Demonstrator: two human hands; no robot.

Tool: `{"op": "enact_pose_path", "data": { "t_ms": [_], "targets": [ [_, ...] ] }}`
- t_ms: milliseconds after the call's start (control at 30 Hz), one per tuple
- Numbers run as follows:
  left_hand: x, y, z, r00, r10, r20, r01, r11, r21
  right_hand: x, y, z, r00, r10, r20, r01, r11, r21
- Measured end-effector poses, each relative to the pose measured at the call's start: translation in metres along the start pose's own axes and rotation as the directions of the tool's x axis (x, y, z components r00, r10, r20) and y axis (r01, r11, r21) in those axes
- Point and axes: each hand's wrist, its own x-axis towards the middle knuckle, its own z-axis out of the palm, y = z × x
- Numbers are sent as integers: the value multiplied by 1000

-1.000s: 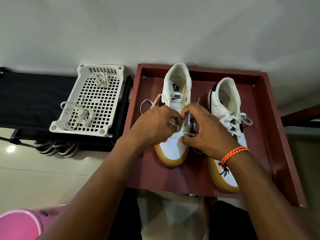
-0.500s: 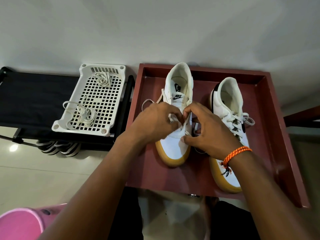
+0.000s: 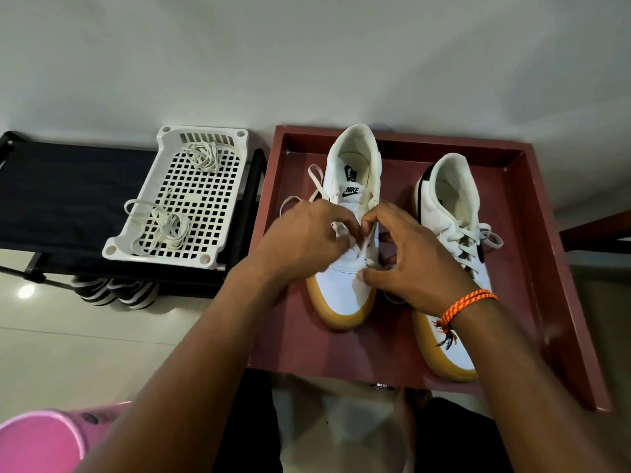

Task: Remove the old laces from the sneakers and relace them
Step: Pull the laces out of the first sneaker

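Note:
Two white sneakers with tan soles stand in a dark red tray [image 3: 532,268]. The left sneaker [image 3: 345,291] has a white lace [image 3: 316,182] partly threaded, with loose ends trailing to its left. My left hand [image 3: 304,240] pinches that lace over the eyelets. My right hand [image 3: 409,264], with an orange cord at the wrist, pinches the lace from the other side, thumb resting on the toe. The right sneaker [image 3: 450,206] is fully laced and tied. Two bundles of white laces [image 3: 167,227] lie in a white perforated basket [image 3: 205,199].
The basket sits on a black fabric rack [image 3: 61,199], with striped shoes [image 3: 112,293] beneath it. A pink tub [image 3: 37,442] is at the lower left. A white wall rises behind the tray. Pale floor tiles lie below.
Both hands have stayed over the left sneaker's eyelets, with the fingers shifting slightly on the lace. The view has drifted a little.

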Motion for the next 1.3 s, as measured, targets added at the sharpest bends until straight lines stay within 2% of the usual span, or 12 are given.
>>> {"op": "enact_pose_path", "data": {
  "t_ms": [67, 133, 233, 367, 433, 500, 567, 600, 700, 833, 1200, 1300],
  "targets": [
    [1, 3, 6, 998, -27, 61, 22, 997, 78, 0, 0, 0, 1000, -2, 2, 2, 1000, -6],
    [2, 3, 7, 998, -49, 30, 44, 987, 155, 0, 0, 0, 1000, -2, -3, 2, 1000, -12],
    [3, -2, 2, 990, -40, -135, 61, 986, 153, 0, -1, 0, 1000, 4, -6, -4, 1000, -17],
    [4, -10, -10, 924, -48, -379, 60, 998, 22, -1, -1, 0, 1000, 7, -3, -7, 1000, -17],
    [3, -10, -11, 956, -41, -292, 34, 999, -31, 0, -1, 0, 1000, 5, -1, -5, 1000, -22],
    [2, -7, -7, 996, -3, -87, 2, 1000, -7, 0, 0, -1, 1000, 5, 4, -5, 1000, -25],
    [2, -3, 2, 998, -5, 59, 3, 999, 42, 0, 0, -1, 1000, 6, 6, -5, 1000, -28],
    [2, -2, 6, 997, -26, 76, 20, 997, 73, 0, -1, -1, 1000, 6, 4, -6, 1000, -30],
    [4, 0, 9, 999, -41, 2, 40, 985, 166, 0, -1, 0, 1000, 1, -4, -1, 999, -36],
    [3, -4, 4, 995, -63, -72, 72, 987, 141, -1, 2, 1, 1000, 5, 0, -5, 1000, -22],
    [5, -14, 4, 1000, 9, -10, -10, 999, -36, -1, 1, -1, 999, -23, 24, 26, 991, -129],
    [4, -13, 2, 1000, -2, 12, 3, 999, -53, -2, 0, -5, 1000, -13, -23, 9, 982, -190]
  ]
}}
